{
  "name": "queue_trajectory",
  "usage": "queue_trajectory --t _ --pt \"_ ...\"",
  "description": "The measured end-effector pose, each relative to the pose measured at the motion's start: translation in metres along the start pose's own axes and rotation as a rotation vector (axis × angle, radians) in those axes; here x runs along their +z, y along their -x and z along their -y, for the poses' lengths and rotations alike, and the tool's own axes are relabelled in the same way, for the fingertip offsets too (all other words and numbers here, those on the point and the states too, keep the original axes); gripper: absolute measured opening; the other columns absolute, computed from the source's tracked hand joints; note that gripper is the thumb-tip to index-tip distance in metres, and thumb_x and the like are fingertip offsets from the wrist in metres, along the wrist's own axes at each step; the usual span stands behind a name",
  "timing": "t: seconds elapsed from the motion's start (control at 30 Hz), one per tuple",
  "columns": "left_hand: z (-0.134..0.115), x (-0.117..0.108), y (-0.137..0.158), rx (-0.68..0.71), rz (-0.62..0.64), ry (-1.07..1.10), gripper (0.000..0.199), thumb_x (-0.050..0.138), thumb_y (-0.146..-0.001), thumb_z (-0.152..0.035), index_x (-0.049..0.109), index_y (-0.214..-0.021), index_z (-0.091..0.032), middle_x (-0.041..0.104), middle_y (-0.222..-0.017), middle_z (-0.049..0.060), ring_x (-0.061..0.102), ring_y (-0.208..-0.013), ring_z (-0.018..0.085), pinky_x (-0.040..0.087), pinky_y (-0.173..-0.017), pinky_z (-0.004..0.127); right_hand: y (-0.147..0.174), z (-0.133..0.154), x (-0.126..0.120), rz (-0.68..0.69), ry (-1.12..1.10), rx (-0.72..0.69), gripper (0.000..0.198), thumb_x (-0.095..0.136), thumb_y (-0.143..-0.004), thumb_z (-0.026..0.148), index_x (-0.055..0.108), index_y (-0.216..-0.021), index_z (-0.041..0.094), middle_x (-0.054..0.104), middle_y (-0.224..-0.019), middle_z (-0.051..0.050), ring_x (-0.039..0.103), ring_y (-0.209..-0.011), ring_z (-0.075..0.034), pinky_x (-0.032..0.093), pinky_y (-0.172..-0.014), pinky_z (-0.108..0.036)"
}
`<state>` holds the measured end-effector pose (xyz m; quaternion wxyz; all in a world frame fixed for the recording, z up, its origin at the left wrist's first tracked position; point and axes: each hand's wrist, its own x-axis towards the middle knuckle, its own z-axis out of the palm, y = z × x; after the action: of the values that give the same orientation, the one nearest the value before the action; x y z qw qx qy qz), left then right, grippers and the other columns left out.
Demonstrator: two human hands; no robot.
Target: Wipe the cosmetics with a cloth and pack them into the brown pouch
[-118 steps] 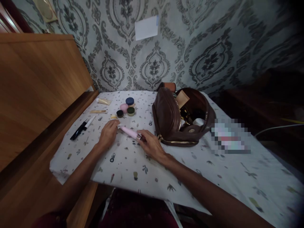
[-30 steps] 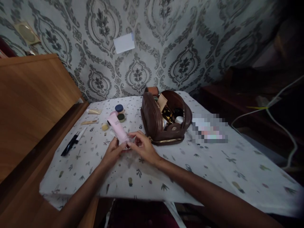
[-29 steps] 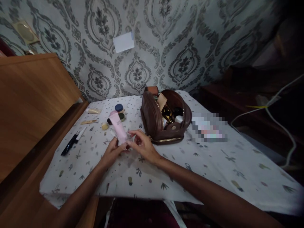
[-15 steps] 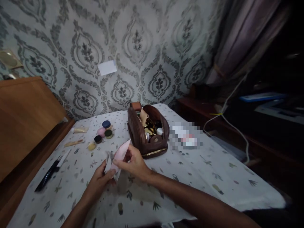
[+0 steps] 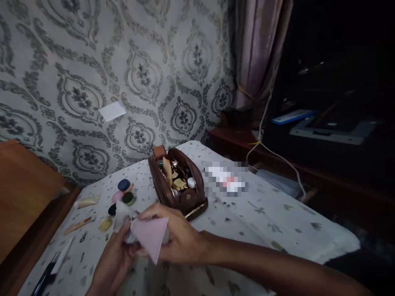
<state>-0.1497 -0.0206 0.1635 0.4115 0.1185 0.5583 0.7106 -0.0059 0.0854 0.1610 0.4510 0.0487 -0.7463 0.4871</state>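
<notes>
My right hand (image 5: 182, 236) grips a flat pink piece (image 5: 151, 235), stiff-edged like a folded sheet or packet, one corner pointing down. My left hand (image 5: 115, 255) is closed beside it, with a crumpled whitish piece (image 5: 122, 216) like tissue or thin film between thumb and fingers. Whether the two pieces are joined, I cannot tell. Just behind my hands stands a brown zip bag (image 5: 166, 183), unzipped, with gold packets (image 5: 179, 181), a white-capped item (image 5: 191, 182) and other small things inside.
Left of the bag are small round jars with blue (image 5: 124, 185) and green (image 5: 128, 198) lids, a pink rounded item (image 5: 117, 197) and a yellow one (image 5: 105, 223). A tube (image 5: 88, 201), a wooden stick (image 5: 79, 225) and dark pens (image 5: 46, 275) lie further left. A pixelated item (image 5: 226, 179) lies right.
The view has swung right, so things appear further left. The pink piece has turned from upright to pointing downward, and the whitish piece now shows more beside it.
</notes>
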Motion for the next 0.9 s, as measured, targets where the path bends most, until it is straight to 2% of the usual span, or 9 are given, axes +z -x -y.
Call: queue_trajectory --t 0.13,0.23,0.33,0.4,0.5,0.57,0.7,0.77,0.9 --pt "-0.013 0.038 -0.002 0.113 0.051 -0.099 0.034 0.084 -0.067 -0.034 0.069 -0.085 -0.01 0.07 -0.075 0.005 0.061 -0.054 0.013 0.048 -0.039 0.018 -0.013 0.025 -0.029 -0.327 -0.097 0.179 0.042 0.073 -0.078 0.032 0.05 -0.112 0.023 0.065 -0.103 -0.004 0.063 -0.079 -0.014 0.052 -0.064 -0.024" --pt "-0.023 0.064 -0.008 0.195 0.097 -0.172 0.046 0.087 -0.061 -0.043 0.068 -0.087 -0.011 0.072 -0.084 0.007 0.065 -0.061 0.018 0.052 -0.043 0.023 -0.023 0.032 -0.053 -0.467 -0.155 0.273 0.033 0.065 -0.084 0.034 0.048 -0.111 0.024 0.066 -0.103 -0.004 0.062 -0.072 -0.013 0.051 -0.057 -0.023" --pt "-0.039 0.084 -0.022 0.341 0.034 -0.219 0.038 0.083 -0.067 -0.041 0.064 -0.091 -0.018 0.072 -0.092 0.004 0.066 -0.069 0.018 0.056 -0.051 0.027 -0.03 0.03 -0.079 -0.529 -0.138 0.298 0.024 0.057 -0.089 0.039 0.05 -0.105 0.023 0.066 -0.095 -0.004 0.06 -0.064 -0.014 0.049 -0.051 -0.024" --pt "-0.051 0.093 -0.037 0.441 0.079 -0.305 0.032 0.073 -0.077 -0.048 0.061 -0.08 -0.019 0.07 -0.087 0.003 0.064 -0.068 0.016 0.054 -0.054 0.026 -0.033 0.03 -0.096 -0.553 -0.068 0.283 0.021 0.055 -0.089 0.039 0.051 -0.101 0.023 0.064 -0.087 -0.002 0.058 -0.06 -0.014 0.048 -0.049 -0.025" --pt "-0.068 0.105 -0.063 0.561 0.208 -0.567 0.048 0.052 -0.088 -0.06 0.05 -0.062 -0.021 0.057 -0.06 0.0 0.053 -0.052 0.013 0.044 -0.046 0.023 -0.037 0.031 -0.119 -0.537 0.07 0.274 0.016 0.058 -0.087 0.035 0.054 -0.096 0.022 0.061 -0.08 0.0 0.058 -0.06 -0.013 0.047 -0.051 -0.025" --pt "-0.077 0.112 -0.079 0.729 0.238 -0.807 0.043 0.05 -0.091 -0.055 0.056 -0.067 -0.02 0.053 -0.056 -0.002 0.051 -0.052 0.013 0.044 -0.049 0.023 -0.039 0.03 -0.13 -0.478 0.161 0.275 0.013 0.059 -0.087 0.031 0.056 -0.093 0.021 0.06 -0.077 0.0 0.057 -0.062 -0.013 0.047 -0.053 -0.025" --pt "-0.087 0.125 -0.099 1.121 0.441 -1.352 0.03 0.048 -0.091 -0.031 0.067 -0.111 -0.021 0.069 -0.103 0.004 0.062 -0.096 0.022 0.049 -0.087 0.031 -0.041 0.018 -0.143 -0.341 0.32 0.262 0.009 0.058 -0.088 0.028 0.058 -0.091 0.019 0.058 -0.071 0.001 0.055 -0.063 -0.014 0.045 -0.058 -0.026" --pt "-0.089 0.129 -0.105 1.175 0.526 -1.577 0.044 0.042 -0.087 -0.02 0.061 -0.127 -0.023 0.066 -0.113 0.006 0.061 -0.103 0.024 0.046 -0.093 0.035 -0.042 0.01 -0.146 -0.292 0.373 0.256 0.01 0.057 -0.088 0.027 0.059 -0.092 0.019 0.057 -0.07 0.002 0.053 -0.063 -0.013 0.043 -0.059 -0.026" --pt "-0.091 0.132 -0.115 1.16 0.541 -1.863 0.059 0.039 -0.078 -0.008 0.061 -0.13 -0.025 0.062 -0.1 0.006 0.061 -0.089 0.023 0.048 -0.083 0.035 -0.044 -0.002 -0.147 -0.226 0.438 0.256 0.012 0.055 -0.088 0.026 0.06 -0.093 0.017 0.057 -0.072 0.002 0.05 -0.064 -0.012 0.039 -0.059 -0.024"
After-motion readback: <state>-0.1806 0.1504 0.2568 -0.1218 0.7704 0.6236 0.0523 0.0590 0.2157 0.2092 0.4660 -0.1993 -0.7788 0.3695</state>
